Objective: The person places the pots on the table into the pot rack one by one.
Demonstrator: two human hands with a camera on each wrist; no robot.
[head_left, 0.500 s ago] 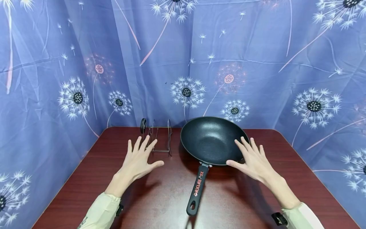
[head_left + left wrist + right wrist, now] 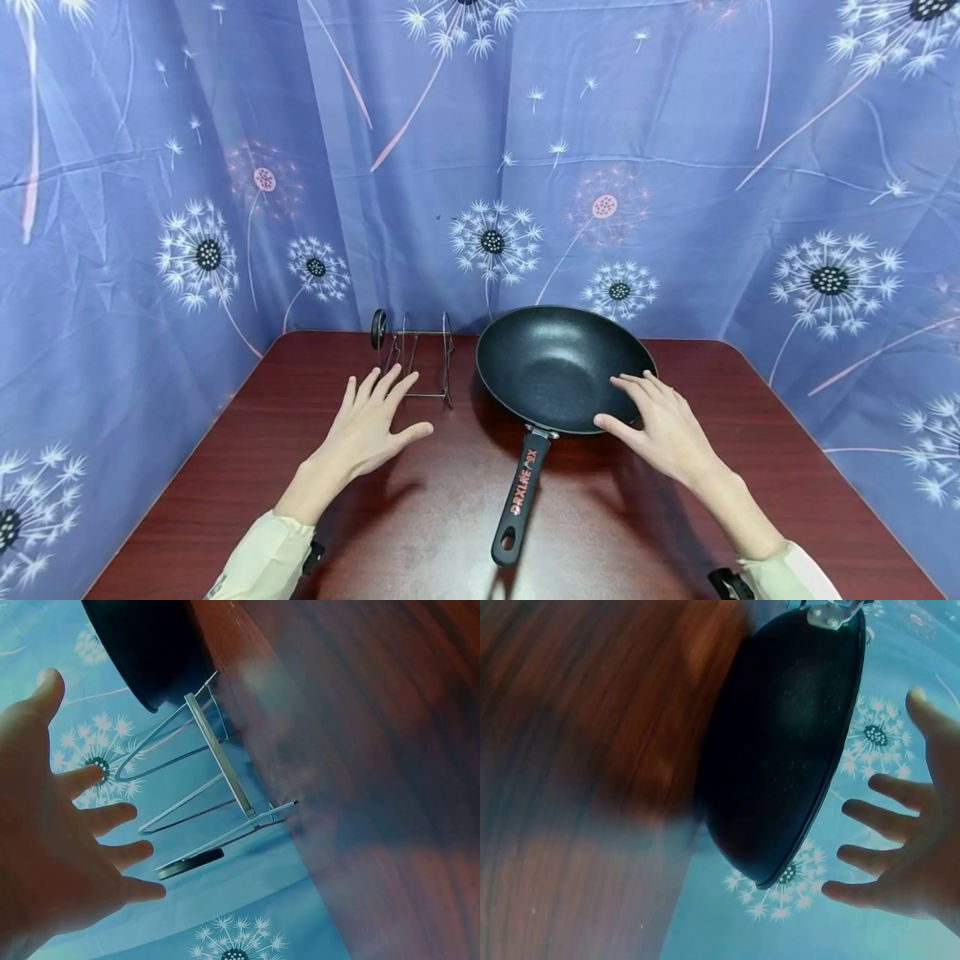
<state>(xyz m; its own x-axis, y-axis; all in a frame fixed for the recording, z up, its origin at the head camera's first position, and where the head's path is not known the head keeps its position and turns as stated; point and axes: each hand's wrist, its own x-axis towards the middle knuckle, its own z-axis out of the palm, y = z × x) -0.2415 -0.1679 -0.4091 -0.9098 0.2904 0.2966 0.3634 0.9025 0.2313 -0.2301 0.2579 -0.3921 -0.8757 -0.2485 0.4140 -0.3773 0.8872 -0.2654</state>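
A black frying pan with a deep round bowl stands on the table, its handle pointing toward me and bearing red lettering. To its left is a wire rack with a round black disc at its left end. My left hand hovers in front of the rack with fingers spread, holding nothing. Over the pan's right side my right hand is held in the air, fingers apart and slightly bent, also holding nothing. The right wrist view shows a gap between the fingertips and the pan's rim.
The dark red wooden table has rounded far corners. A blue curtain printed with dandelions hangs close behind its far edge and along both sides. The rack and pan stand near that far edge.
The right hand's fingers have bent and drawn closer together. The left hand's fingertips have dropped slightly. Rack and pan stay in place.
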